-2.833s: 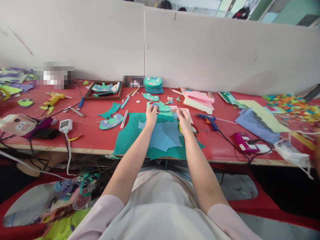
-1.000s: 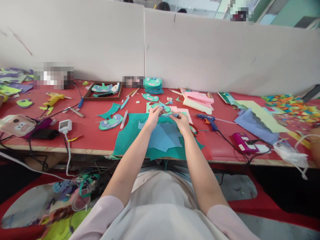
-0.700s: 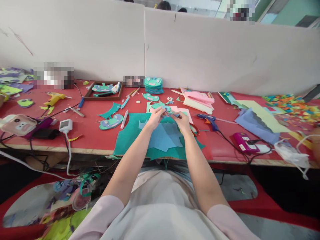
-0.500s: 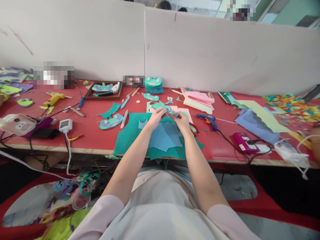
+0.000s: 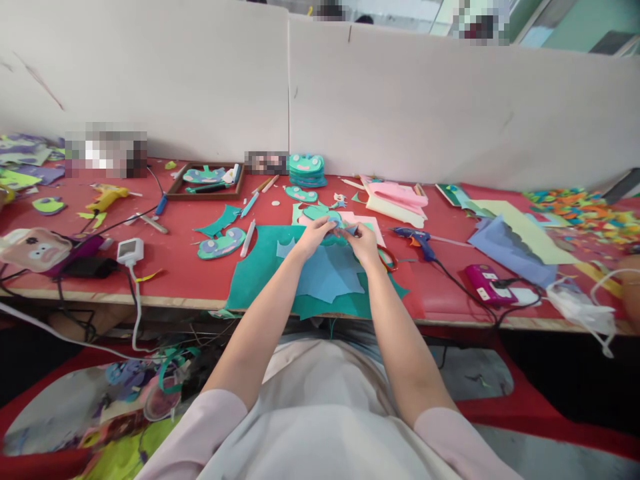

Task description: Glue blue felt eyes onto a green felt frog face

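My left hand (image 5: pixel 316 238) and my right hand (image 5: pixel 364 244) are close together above the felt sheets, fingers pinched on a small blue felt piece (image 5: pixel 337 223). Fingers cover much of it. Beneath my wrists a blue felt sheet (image 5: pixel 330 275) with ragged edges lies over a larger teal felt sheet (image 5: pixel 257 267). Beside my right wrist shows an orange-red loop handle (image 5: pixel 391 259), apparently scissors. Just past my fingers rests a green felt shape (image 5: pixel 318 211). Left of the sheets are a teal felt face with purple patches (image 5: pixel 223 244) and a white pen (image 5: pixel 247 239).
A blue glue gun (image 5: pixel 417 239) lies to the right, its cord running to a magenta power strip (image 5: pixel 485 285). Stacked felt faces (image 5: pixel 307 171) stand against the white partition (image 5: pixel 200 80). A brown tray (image 5: pixel 173 195) sits at back left; felt scraps (image 5: pixel 585 207) heap at far right.
My fingers have shifted slightly around the small blue felt piece, and more blue shows between them. Both arms stay in nearly the same place; the view has barely moved.
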Demonstrator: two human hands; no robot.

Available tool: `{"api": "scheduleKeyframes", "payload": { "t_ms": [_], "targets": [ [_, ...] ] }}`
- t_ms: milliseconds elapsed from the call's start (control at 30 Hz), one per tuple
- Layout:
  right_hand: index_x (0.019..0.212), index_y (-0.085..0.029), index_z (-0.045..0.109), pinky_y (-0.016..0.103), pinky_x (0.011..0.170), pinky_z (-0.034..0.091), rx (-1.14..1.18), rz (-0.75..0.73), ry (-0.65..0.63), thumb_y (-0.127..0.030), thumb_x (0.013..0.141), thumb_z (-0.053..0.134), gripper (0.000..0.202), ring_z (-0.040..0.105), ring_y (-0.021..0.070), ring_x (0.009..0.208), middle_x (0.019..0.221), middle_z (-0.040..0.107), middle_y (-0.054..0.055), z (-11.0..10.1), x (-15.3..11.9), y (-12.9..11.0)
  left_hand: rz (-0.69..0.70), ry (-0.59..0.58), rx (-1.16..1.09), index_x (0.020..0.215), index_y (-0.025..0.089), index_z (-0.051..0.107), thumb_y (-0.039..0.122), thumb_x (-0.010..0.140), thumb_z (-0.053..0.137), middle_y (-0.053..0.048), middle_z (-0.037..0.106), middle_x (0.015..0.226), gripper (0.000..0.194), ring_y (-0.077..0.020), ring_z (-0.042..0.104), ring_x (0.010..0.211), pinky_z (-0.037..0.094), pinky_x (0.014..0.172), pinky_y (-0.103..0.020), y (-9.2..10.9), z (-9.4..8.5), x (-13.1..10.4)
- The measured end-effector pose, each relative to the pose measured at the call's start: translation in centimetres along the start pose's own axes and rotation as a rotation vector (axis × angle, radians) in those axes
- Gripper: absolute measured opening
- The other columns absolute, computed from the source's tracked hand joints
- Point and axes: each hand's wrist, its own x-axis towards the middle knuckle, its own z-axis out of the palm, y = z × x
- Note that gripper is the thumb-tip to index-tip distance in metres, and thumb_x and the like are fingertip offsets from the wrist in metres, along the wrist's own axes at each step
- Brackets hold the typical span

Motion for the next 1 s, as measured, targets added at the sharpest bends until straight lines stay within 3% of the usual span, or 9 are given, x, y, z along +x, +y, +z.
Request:
{"api": "scheduleKeyframes", "payload": {
  "t_ms": [533, 767, 1000],
  "targets": [
    [0.064, -0.018, 0.057, 0.026, 0.059, 0.039, -0.023, -0.015, 0.012, -0.052, 0.069, 0.06, 0.035, 0.043, 0.0125, 0.058, 0.058, 0.047, -0.003, -0.03, -0.12, -0.22, -0.007, 0.009, 0.042, 0.064, 0.016, 0.055, 0.028, 0.076, 0.056, 0.002, 0.056, 0.059, 0.017, -0.0107, 0.055, 0.063, 0.042, 0.073, -0.025, 0.13, 0.11, -0.02],
    [0.07, -0.017, 0.062, 0.029, 0.073, 0.042, -0.001, -0.034, 0.037, -0.05, 0.068, 0.06, 0.033, 0.054, 0.0169, 0.075, 0.077, 0.06, 0.004, 0.01, 0.04, -0.3, 0.005, 0.004, 0.072, 0.065, 0.016, 0.055, 0.028, 0.077, 0.055, 0.001, 0.056, 0.06, 0.016, -0.0113, 0.056, 0.063, 0.043, 0.072, -0.025, 0.01, 0.04, 0.02],
    [0.066, -0.019, 0.055, 0.033, 0.074, 0.043, -0.009, 0.007, 0.068, -0.054, 0.064, 0.062, 0.036, 0.054, 0.0178, 0.073, 0.073, 0.06, 0.004, 0.12, 0.13, -0.05, 0.019, 0.018, 0.118, 0.062, 0.017, 0.054, 0.026, 0.078, 0.053, 0.001, 0.056, 0.059, 0.018, -0.0115, 0.056, 0.063, 0.043, 0.072, -0.025, 0.19, 0.14, -0.01]
  ]
}}
